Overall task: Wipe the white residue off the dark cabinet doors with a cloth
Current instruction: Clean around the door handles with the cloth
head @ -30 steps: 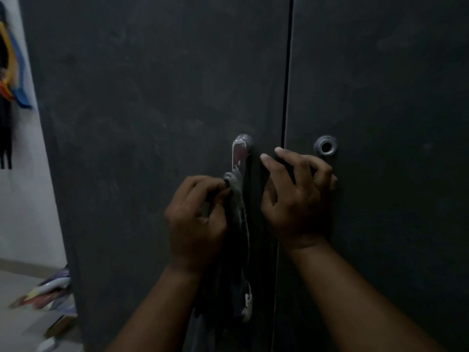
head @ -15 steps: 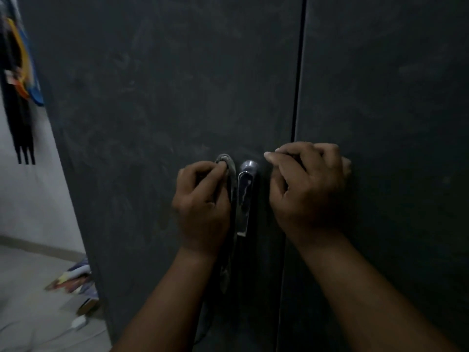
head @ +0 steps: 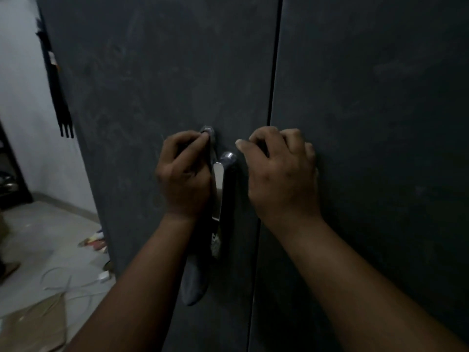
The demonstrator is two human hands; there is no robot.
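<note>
Nearest, at the frame's bottom: two bare forearms reaching up and in. On the floor [head: 38, 240] to the left: flattened cardboard [head: 33, 323], a loose white cable [head: 63, 283], scattered colourful scraps [head: 95, 240] by the cabinet's foot.

Further in: left hand [head: 184, 174], fingers curled, pinching the top of a dark grey cloth [head: 196, 280] between thumb and forefinger; soft, limp fabric hanging down past the wrist, rounded at its lower end, just left of the handle. Right hand [head: 281, 171] with fingers bent, knuckles up, fingertips against the door near the seam; whether anything is held under it, impossible to tell. Between the two hands: a long, smooth metal handle [head: 223, 199], shiny, domed at the top, lower part partly masked by the cloth.

Behind: left cabinet door [head: 165, 72] and right cabinet door [head: 368, 97], matt dark grey, flat, split by a thin vertical gap; faint pale smears across the left panel. Farthest left: a pale wall [head: 20, 97] with dark fringed strips [head: 59, 97] hanging.
</note>
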